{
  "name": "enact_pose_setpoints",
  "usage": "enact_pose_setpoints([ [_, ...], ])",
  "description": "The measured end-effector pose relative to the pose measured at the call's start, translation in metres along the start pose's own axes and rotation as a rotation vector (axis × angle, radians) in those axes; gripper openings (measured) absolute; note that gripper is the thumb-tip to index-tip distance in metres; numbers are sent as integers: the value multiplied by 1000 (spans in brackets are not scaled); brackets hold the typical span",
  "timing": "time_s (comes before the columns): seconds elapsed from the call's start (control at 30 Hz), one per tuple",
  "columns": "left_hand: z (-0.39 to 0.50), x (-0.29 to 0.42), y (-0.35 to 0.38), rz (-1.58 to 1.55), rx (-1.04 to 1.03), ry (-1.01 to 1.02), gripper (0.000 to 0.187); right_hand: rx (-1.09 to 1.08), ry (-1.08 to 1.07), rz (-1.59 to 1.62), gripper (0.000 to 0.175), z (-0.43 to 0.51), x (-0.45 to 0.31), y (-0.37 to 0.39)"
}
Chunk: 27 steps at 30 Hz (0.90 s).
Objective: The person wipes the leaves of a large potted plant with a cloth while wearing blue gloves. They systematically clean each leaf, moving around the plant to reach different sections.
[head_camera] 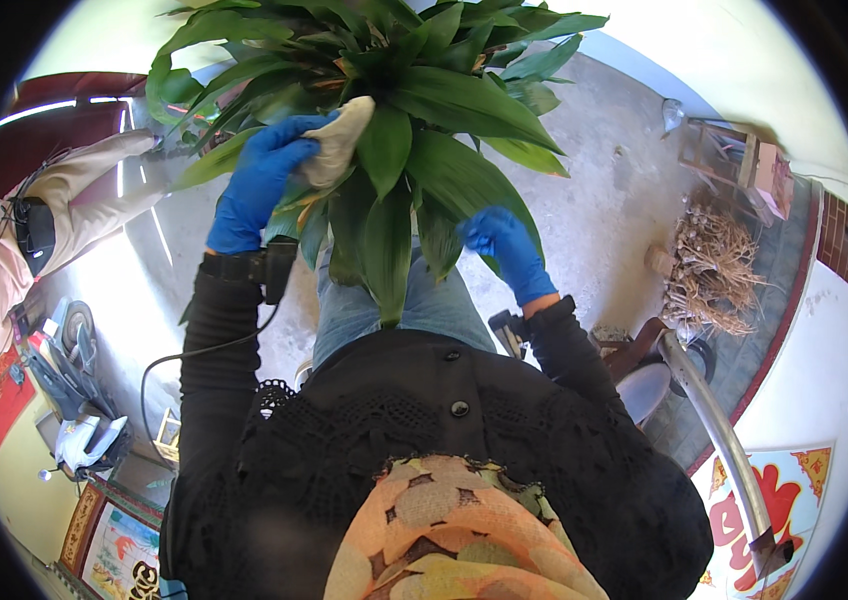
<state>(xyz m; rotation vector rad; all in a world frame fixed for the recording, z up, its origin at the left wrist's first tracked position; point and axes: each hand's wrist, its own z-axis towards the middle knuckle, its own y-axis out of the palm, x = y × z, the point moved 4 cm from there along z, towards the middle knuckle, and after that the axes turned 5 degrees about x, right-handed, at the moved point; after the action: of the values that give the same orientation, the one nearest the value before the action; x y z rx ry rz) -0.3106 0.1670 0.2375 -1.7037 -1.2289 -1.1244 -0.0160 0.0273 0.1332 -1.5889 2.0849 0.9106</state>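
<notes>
Both of my hands wear blue gloves and reach toward a large potted-type plant with broad green leaves [469, 97]. My left hand [259, 180] is closed around a pale, off-white cloth [334, 146], which lies against the foliage left of the plant's middle. On the other side, my right hand [503, 244] has its fingers curled in front of a wide drooping leaf [461, 172]. Whether those fingers pinch a leaf cannot be made out, as they are slightly blurred. The plant's base is hidden beneath its leaves.
Another person in light clothes [41, 225] stands at the left. Behind them is a parked scooter [75, 382]. A heap of dried garlic-like stalks [716, 270] lies on the right near a wooden stool [731, 161]. A curved metal tube [716, 427] is close to my right arm.
</notes>
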Motion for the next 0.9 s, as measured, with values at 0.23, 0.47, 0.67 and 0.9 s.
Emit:
enact_pose_setpoints([
  [0.23, -13, -27, -57, -61, -7, -84, 29, -357, 196, -334, 21, -28, 2, 95],
  [0.47, -26, -52, -73, -108, -136, -144, 30, -191, 80, -470, 36, 16, 6, 154],
  [0.67, -42, -72, -81, 69, -30, -36, 24, -63, -14, -573, 55, 45, 24, 178],
  [0.9, -54, -70, -50, 835, 186, 491, 27, -115, 158, -194, 44, 48, 41, 193],
])
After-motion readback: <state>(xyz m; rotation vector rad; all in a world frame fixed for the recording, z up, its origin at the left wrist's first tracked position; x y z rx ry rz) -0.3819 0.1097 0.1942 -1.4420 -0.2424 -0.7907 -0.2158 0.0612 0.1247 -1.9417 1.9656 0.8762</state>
